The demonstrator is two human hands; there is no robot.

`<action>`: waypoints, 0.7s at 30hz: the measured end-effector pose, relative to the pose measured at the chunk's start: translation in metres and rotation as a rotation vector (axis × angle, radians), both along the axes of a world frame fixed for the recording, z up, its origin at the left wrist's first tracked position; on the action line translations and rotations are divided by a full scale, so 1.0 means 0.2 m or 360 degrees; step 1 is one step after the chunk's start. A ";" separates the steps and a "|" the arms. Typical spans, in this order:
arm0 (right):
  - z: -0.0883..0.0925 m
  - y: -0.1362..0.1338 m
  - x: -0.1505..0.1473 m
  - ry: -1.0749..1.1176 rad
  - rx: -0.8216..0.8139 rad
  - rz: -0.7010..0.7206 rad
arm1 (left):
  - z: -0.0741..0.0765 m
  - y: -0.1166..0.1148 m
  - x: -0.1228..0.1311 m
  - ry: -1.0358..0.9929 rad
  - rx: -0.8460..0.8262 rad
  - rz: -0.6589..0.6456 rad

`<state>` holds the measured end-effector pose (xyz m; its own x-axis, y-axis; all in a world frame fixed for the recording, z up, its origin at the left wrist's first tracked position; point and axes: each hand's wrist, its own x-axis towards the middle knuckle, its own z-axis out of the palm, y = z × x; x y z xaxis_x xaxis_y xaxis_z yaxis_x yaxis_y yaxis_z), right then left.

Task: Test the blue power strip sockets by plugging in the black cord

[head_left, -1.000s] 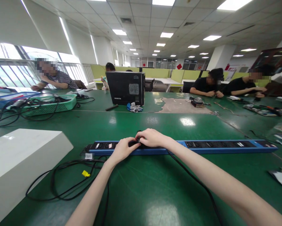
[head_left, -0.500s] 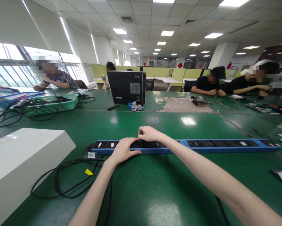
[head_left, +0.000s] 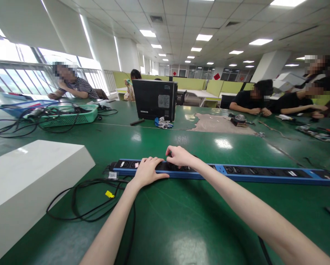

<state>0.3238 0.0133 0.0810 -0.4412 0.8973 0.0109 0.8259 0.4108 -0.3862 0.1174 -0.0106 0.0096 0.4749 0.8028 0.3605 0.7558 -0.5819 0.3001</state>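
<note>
A long blue-and-black power strip (head_left: 249,171) with rows of sockets lies across the green table (head_left: 187,217). My left hand (head_left: 148,171) is laid over its left part, the fingers across the top and the thumb along the near edge, holding it. Just to the right, my right hand (head_left: 180,156) has its fingers pinched on a small black plug (head_left: 169,155) at the strip's sockets. Most of the plug is hidden by the fingers. From the strip's left end comes a coiled black cable (head_left: 75,198) with a yellow tag (head_left: 109,194).
A white box (head_left: 40,165) stands at the left. Behind it are a green basket (head_left: 68,117) and a blue tray (head_left: 27,106) with cables. A black computer case (head_left: 155,99) and gloves (head_left: 164,123) sit farther back. Several people are around the table, with tools at the right.
The camera view has shifted, so the scene sits slightly farther right. Both hands stay at the strip; the right hand's fingers have tilted a little over the plug.
</note>
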 end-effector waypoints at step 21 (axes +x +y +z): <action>-0.10 -0.03 -0.08 0.0081 0.0122 -0.0122 | 0.00 0.00 -0.02 0.0010 0.0050 -0.0004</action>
<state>0.3076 0.0076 0.0616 -0.3682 0.9242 0.1012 0.8363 0.3768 -0.3983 0.1133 -0.0105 0.0089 0.4794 0.7898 0.3826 0.7560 -0.5930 0.2770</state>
